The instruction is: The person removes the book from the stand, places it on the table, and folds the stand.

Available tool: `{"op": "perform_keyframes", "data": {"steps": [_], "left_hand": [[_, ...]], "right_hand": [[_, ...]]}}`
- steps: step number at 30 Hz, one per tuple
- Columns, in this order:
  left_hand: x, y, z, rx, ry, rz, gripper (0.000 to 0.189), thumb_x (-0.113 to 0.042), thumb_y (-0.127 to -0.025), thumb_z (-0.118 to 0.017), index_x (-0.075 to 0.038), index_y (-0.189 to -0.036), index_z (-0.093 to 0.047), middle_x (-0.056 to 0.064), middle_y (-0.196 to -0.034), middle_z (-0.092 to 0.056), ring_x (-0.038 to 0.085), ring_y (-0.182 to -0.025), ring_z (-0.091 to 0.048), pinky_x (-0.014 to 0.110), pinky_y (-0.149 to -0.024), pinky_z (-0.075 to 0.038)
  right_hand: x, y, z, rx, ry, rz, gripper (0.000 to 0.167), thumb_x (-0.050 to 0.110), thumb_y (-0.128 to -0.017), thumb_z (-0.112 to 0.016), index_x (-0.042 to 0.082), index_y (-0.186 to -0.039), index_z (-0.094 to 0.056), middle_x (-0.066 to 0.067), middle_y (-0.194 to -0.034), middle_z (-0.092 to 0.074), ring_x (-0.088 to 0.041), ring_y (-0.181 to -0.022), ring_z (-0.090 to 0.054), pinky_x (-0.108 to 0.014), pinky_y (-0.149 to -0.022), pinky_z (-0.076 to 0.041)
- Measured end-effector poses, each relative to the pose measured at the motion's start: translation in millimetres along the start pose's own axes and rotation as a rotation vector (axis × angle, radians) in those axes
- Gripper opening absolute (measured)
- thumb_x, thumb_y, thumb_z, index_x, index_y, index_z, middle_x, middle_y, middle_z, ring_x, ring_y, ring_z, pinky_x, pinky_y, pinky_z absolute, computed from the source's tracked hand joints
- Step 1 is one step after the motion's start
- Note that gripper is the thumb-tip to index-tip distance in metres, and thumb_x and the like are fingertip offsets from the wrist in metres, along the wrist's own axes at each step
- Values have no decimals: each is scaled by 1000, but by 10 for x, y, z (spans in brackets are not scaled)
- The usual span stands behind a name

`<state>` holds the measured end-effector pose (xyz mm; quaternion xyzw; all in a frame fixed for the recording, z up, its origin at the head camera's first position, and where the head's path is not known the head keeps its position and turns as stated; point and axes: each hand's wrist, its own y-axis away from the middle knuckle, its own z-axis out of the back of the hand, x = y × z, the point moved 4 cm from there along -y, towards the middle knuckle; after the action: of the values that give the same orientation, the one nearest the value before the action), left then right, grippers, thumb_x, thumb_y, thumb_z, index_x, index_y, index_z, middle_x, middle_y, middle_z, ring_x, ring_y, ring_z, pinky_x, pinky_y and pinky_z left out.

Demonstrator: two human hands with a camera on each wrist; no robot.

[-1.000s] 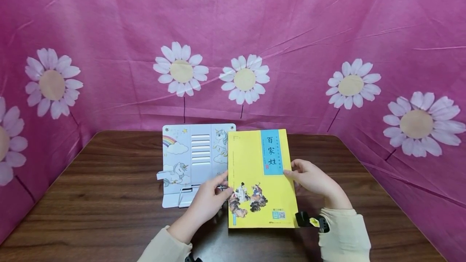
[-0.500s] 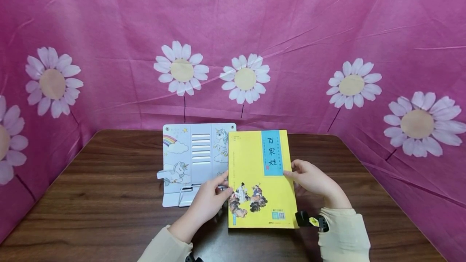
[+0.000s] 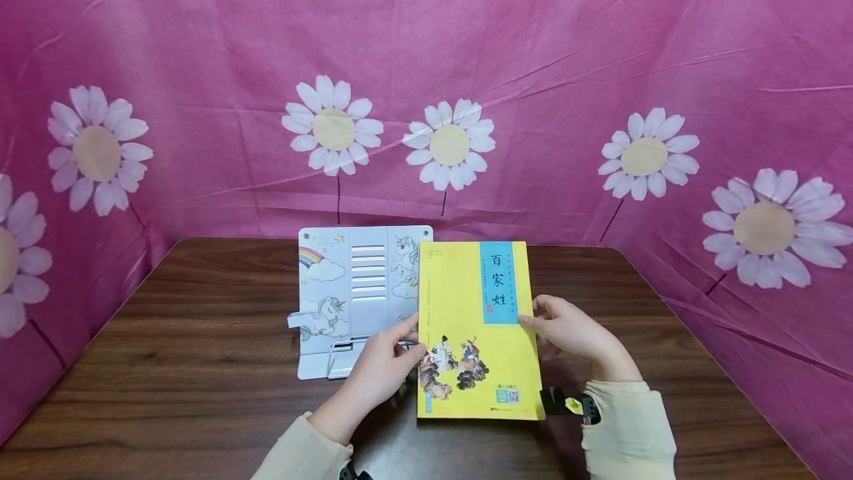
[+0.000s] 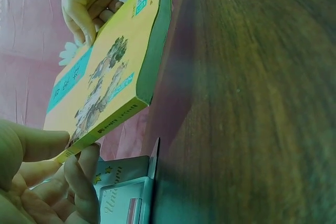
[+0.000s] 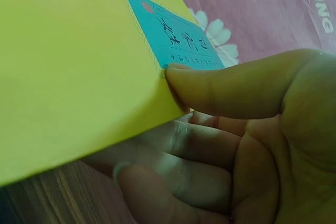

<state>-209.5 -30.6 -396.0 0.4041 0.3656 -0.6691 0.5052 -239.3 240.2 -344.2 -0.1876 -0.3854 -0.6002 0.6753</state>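
Note:
A yellow paperback book [image 3: 460, 302] with a blue title panel and a small painted scene faces up in the head view, tilted above the table. My left hand [image 3: 380, 372] grips its spine edge, thumb on the cover side and fingers behind. On the opposite edge, my right hand [image 3: 573, 332] pinches the book, its thumb [image 5: 226, 87] on the cover by the blue panel and the other fingers underneath. Behind and left of the book stands a white book stand [image 3: 326, 280] with unicorn and rainbow prints; the book and left hand hide its right and lower parts.
The stand has slots in its middle, a wire support [image 3: 338, 361] at the bottom and a tab jutting out on its left side. Everything is over a dark wooden table [image 3: 200, 361]. A pink cloth [image 3: 533, 35] with printed daisies hangs around the back and sides.
The book's top edge has come down slightly toward me, and the right hand has shifted a little lower with it. Left hand and stand look the same.

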Motion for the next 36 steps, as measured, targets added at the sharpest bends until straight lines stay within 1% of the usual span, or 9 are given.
{"op": "perform_keyframes", "data": {"steps": [6, 9, 13, 18, 23, 25, 32, 36], "left_hand": [[8, 2, 2, 4, 0, 0, 54, -14, -94, -64, -1, -144, -48, 16, -115, -69, 11, -65, -52, 24, -52, -46], [8, 4, -1, 10, 6, 1, 54, -14, -94, -64, -1, -144, -48, 16, -116, -68, 11, -63, -51, 24, -52, -46], [3, 7, -6, 16, 13, -9, 54, -13, -94, -64, -1, -144, -48, 16, -116, -68, 11, -65, -52, 24, -53, -47], [-6, 7, -13, 16, 8, -20, 53, -13, -94, -64, -1, -144, -48, 14, -114, -69, 11, -65, -51, 23, -52, -46], [-12, 8, -22, 18, 3, -23, 52, -13, -95, -64, -2, -144, -49, 13, -114, -69, 9, -65, -51, 23, -52, -45], [-15, 9, -26, 18, 3, -25, 52, -13, -94, -64, -2, -143, -49, 13, -113, -69, 9, -64, -51, 23, -52, -45], [-26, 17, -39, 23, 6, -18, 52, -13, -94, -64, -3, -143, -50, 13, -113, -70, 8, -62, -50, 23, -51, -45], [-31, 28, -55, 26, -3, -18, 52, -13, -94, -65, -4, -143, -51, 13, -113, -70, 10, -65, -53, 23, -53, -46]], "right_hand": [[-9, 1, -2, 5, 2, -8, 25, 20, -99, -58, -3, -105, -51, -11, -87, -65, -22, -67, -64, -39, -60, -57], [-21, 2, 2, 11, 2, -1, 25, 20, -100, -58, -4, -104, -51, -11, -87, -64, -23, -67, -64, -39, -59, -57], [-47, -4, 2, 28, -1, 20, 25, 19, -100, -57, -4, -104, -51, -10, -85, -63, -22, -64, -62, -38, -58, -56], [-81, -12, 3, 44, 7, 30, 23, 19, -99, -58, -3, -99, -50, -8, -80, -59, -19, -61, -58, -37, -56, -55], [-106, 1, 15, 63, 10, 20, 23, 18, -99, -59, -2, -96, -49, -7, -74, -56, -19, -58, -56, -37, -55, -54], [-111, 11, 18, 69, 7, 12, 23, 18, -98, -60, -2, -97, -50, -8, -75, -57, -19, -58, -56, -37, -56, -54], [-114, 36, 31, 93, 5, 0, 26, 19, -99, -60, -5, -105, -52, -10, -88, -66, -18, -65, -58, -38, -58, -57], [-140, 49, 33, 95, 7, -31, 28, 20, -97, -62, -5, -107, -53, -9, -88, -66, -19, -67, -58, -37, -58, -56]]}}
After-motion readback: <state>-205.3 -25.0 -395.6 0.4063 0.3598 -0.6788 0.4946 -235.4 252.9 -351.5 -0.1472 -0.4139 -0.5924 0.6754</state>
